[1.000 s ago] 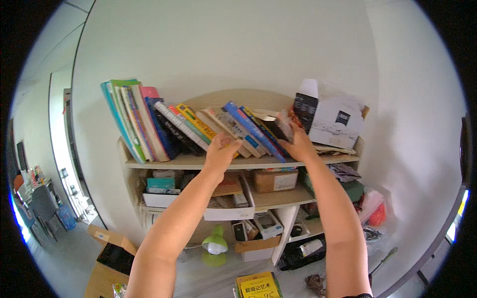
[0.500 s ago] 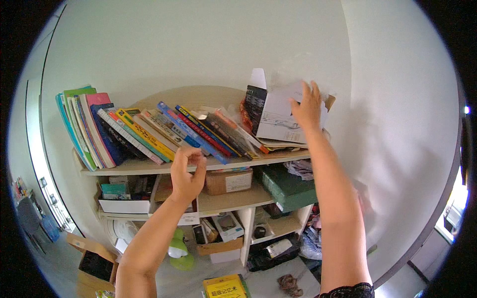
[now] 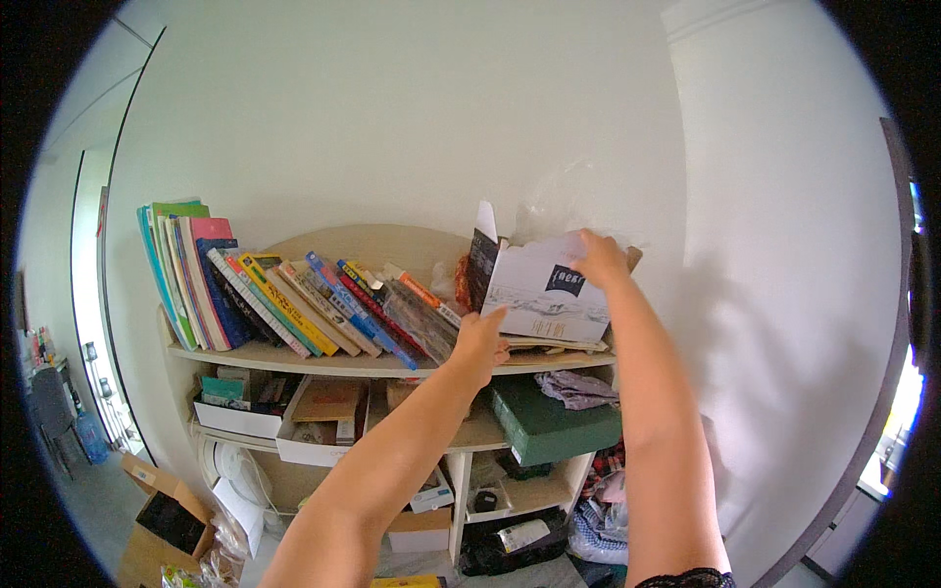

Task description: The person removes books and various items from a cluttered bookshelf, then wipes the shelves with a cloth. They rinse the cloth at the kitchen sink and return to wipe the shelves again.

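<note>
white box (image 3: 534,294) partly hidden, lace sleeve (image 3: 688,579) cropped

smooth cardboard box (image 3: 529,279), matt wooden shelf (image 3: 284,364), crinkled plastic (image 3: 567,203)

A black, openwork lace sleeve hem (image 3: 691,578) with a wavy, scalloped-looking edge wraps the person's right arm (image 3: 667,431), and only a narrow band of it shows. From that hem the right arm is bare, tapering through the wrist to the bare right hand (image 3: 603,261). The left arm (image 3: 377,470) is likewise bare along its visible length, down to the bare left hand (image 3: 476,347).
</note>
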